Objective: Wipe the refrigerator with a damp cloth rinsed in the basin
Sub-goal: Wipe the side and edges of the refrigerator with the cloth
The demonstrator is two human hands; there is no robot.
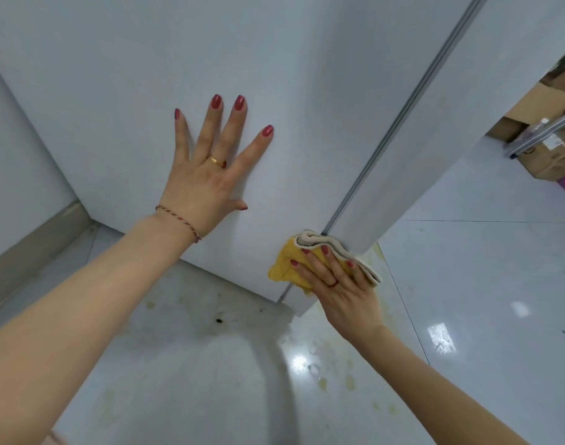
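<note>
Pressing the folded yellow cloth flat under its fingers against the low corner of the refrigerator, the right hand wipes there, while up-left of this grip the left hand, spread and holding nothing, probably steadies the body.

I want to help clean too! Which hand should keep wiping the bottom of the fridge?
The right hand. It already presses the folded yellow and cream cloth against the white refrigerator's lower corner. The left hand lies flat and empty higher on the panel, probably just steadying.
</note>
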